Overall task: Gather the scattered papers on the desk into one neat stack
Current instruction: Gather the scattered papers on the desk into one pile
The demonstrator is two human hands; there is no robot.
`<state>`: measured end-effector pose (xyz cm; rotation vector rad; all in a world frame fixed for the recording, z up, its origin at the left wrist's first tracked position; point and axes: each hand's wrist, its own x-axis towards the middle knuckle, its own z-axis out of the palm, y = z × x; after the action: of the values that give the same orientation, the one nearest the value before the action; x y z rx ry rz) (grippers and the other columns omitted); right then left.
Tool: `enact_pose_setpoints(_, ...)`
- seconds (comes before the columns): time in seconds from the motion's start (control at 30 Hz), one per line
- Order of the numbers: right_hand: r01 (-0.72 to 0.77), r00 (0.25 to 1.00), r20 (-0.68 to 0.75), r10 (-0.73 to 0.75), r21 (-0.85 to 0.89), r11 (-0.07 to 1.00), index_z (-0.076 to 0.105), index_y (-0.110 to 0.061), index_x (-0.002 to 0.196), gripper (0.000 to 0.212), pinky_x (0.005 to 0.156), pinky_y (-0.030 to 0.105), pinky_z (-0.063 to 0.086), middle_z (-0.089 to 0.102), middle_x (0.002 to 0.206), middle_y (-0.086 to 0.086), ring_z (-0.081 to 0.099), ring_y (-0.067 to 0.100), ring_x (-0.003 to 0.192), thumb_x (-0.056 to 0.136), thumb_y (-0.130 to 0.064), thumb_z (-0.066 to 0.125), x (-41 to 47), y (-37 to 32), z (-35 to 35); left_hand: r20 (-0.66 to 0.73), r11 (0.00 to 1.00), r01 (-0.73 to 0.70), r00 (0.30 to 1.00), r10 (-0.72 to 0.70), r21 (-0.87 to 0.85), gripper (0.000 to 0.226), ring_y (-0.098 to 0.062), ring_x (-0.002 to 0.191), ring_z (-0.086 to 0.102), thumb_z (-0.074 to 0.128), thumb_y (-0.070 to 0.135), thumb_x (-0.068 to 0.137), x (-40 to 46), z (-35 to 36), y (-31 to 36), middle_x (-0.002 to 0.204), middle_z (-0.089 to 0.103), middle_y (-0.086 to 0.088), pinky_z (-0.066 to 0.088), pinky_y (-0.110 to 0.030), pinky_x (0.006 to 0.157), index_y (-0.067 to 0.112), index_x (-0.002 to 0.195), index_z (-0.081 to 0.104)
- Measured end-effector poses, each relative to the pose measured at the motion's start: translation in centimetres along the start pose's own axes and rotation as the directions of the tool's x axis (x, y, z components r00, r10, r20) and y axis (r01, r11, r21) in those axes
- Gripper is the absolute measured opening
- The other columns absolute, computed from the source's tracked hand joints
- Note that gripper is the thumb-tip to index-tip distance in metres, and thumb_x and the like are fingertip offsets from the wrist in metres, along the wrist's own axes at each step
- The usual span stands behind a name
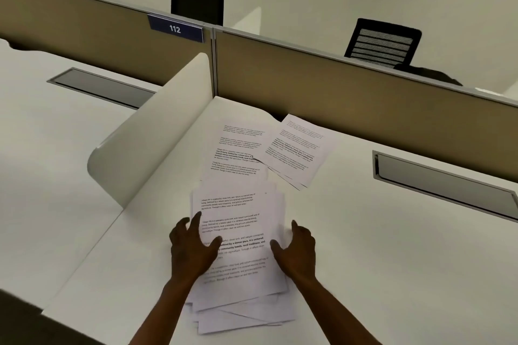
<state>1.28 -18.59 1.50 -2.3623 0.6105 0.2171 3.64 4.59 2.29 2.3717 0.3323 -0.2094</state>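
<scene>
loose stack of papers (241, 255), white printed sheets, lower corners fanned, text too blurred to read. left hand (193, 249) and right hand (297, 249) press its sides, fingers relaxed, grasping nothing. further sheets (269, 148) overlap near the tan partition (364, 98).

White desk (392, 232) up front, a curved white divider (157, 131) on the left, tan partition (350, 87) across the far edge with a blue "112" sign (175, 28). Two black chairs (383, 42) sit beyond; grey cable hatch (445, 179) at right.

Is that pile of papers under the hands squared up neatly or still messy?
Still messy. The near pile is fanned: sheet corners stick out at different angles along its near edge and right side.
</scene>
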Motion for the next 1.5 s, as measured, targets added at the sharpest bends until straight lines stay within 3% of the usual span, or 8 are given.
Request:
enact_pose_setpoints(0.17,-0.102,0.989,-0.076,0.124,0.246,0.964,0.038,-0.012,0.148,0.080,0.111,0.039,0.039,0.050,0.144,0.014,0.050,0.028,0.130,0.082,-0.039,0.074,5.1,-1.4,-2.0,-0.044,0.997,-0.073,0.996,0.072,-0.024,0.084,-0.033,0.144,0.023,0.075,0.043,0.081,6.1,-1.1,3.0,0.152,0.035,-0.015,0.034,-0.047,0.112,0.017,0.151,0.037)
enact_pose_setpoints(0.43,-0.284,0.921,-0.101,0.376,0.487,0.826,0.035,-0.002,0.146,0.081,0.113,0.043,0.037,0.042,0.150,0.018,0.042,0.035,0.137,0.084,-0.039,0.072,16.2,-4.6,-6.1,0.086,0.935,-0.354,0.931,0.355,-0.021,0.071,-0.028,0.142,0.034,0.067,0.042,0.088,15.6,2.7,11.8,0.152,0.041,-0.010,0.033,-0.037,0.112,0.018,0.149,0.041)
enact_pose_setpoints(0.73,-0.259,0.938,-0.187,0.293,0.186,0.948,0.039,-0.003,0.145,0.077,0.113,0.038,0.031,0.048,0.146,0.017,0.041,0.032,0.138,0.085,-0.040,0.068,19.2,-4.1,-4.8,0.283,0.923,-0.339,0.917,0.281,0.181,0.082,-0.036,0.138,0.038,0.059,0.048,0.091,22.7,9.2,17.8,0.151,0.041,-0.019,0.034,-0.049,0.113,0.008,0.153,0.024)
enact_pose_setpoints(0.9,-0.030,0.991,-0.137,-0.007,-0.268,0.963,0.052,-0.005,0.132,0.062,0.102,0.035,0.037,0.056,0.129,0.018,0.047,0.034,0.124,0.086,-0.045,0.063,18.4,-2.9,-3.9,0.269,0.919,-0.272,0.943,0.196,0.285,0.102,-0.040,0.138,0.037,0.060,0.056,0.086,23.3,11.4,19.9,0.151,0.036,-0.023,0.028,-0.054,0.112,0.009,0.156,0.003)
enact_pose_setpoints(1.03,0.079,0.985,-0.110,-0.136,-0.414,0.907,0.054,-0.006,0.124,0.056,0.096,0.037,0.043,0.053,0.127,0.018,0.045,0.034,0.119,0.085,-0.045,0.061,17.8,-2.4,-3.4,0.277,0.967,-0.168,0.955,0.111,0.192,0.109,-0.039,0.138,0.041,0.062,0.059,0.083,23.7,11.9,21.7,0.149,0.043,-0.020,0.021,-0.055,0.115,0.011,0.156,-0.003)
enact_pose_setpoints(1.13,0.078,0.987,-0.100,-0.128,-0.397,0.915,0.054,-0.006,0.124,0.056,0.095,0.036,0.042,0.052,0.127,0.018,0.045,0.035,0.119,0.084,-0.044,0.063,18.1,-2.4,-3.9,0.307,0.999,-0.021,0.951,0.033,-0.043,0.096,-0.036,0.135,0.047,0.069,0.054,0.082,24.0,11.8,22.6,0.146,0.049,-0.016,0.032,-0.052,0.115,0.009,0.153,0.022)
enact_pose_setpoints(1.3,0.085,0.990,-0.080,-0.117,-0.326,0.942,0.054,-0.006,0.130,0.053,0.101,0.037,0.040,0.052,0.132,0.018,0.046,0.035,0.125,0.085,-0.032,0.063,18.0,-2.2,-4.2,0.420,0.848,0.189,0.907,0.043,-0.495,0.054,-0.034,0.120,0.059,0.070,0.019,0.089,23.1,10.9,23.4,0.140,0.056,-0.012,0.056,-0.044,0.094,0.012,0.138,0.050)
enact_pose_setpoints(1.5,-0.015,0.977,-0.186,0.104,0.426,0.904,0.059,-0.016,0.133,0.037,0.108,0.041,0.043,0.061,0.134,0.012,0.056,0.030,0.123,0.096,-0.017,0.053,16.8,-0.7,-6.3,0.433,0.638,0.262,0.893,0.125,-0.724,0.038,-0.032,0.112,0.063,0.060,0.002,0.092,20.2,8.5,22.7,0.133,0.060,-0.014,0.062,-0.044,0.081,0.015,0.127,0.055)
